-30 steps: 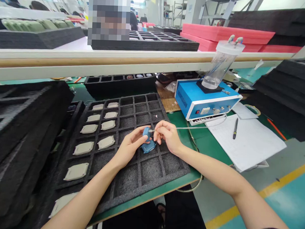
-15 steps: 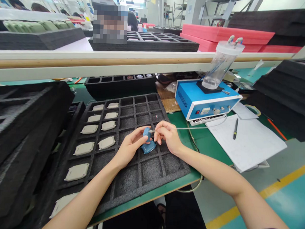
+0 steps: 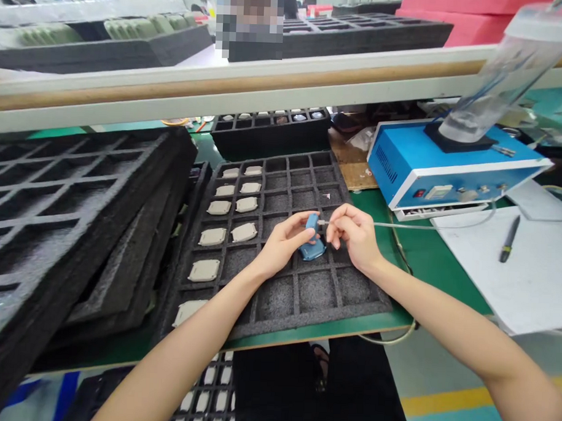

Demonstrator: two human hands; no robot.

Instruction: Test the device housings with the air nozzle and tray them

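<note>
My left hand [image 3: 287, 238] pinches a small blue plastic casing [image 3: 312, 222], held on edge above the foam tray [image 3: 278, 296]. The fingers of my right hand [image 3: 357, 236] are closed around the end of a thin pale tube [image 3: 412, 226]. Its tip meets the right side of the casing; whether it enters an opening is too small to tell. Just below my left fingers is a second blue casing [image 3: 313, 251], over the tray. Beige casings [image 3: 212, 237] fill compartments in the tray's left columns.
The tube runs to a blue machine box [image 3: 411, 166] that carries a clear cylinder [image 3: 492, 89]. A black pen [image 3: 509, 240] lies on white paper [image 3: 472, 266] at right. Stacked foam trays [image 3: 78, 197] rise at left. Behind, a shelf rail [image 3: 248, 89] crosses; a person sits beyond it.
The camera view has shifted left and down, so everything appears further right and higher. My hands keep the same hold on the blue casing and the tube.
</note>
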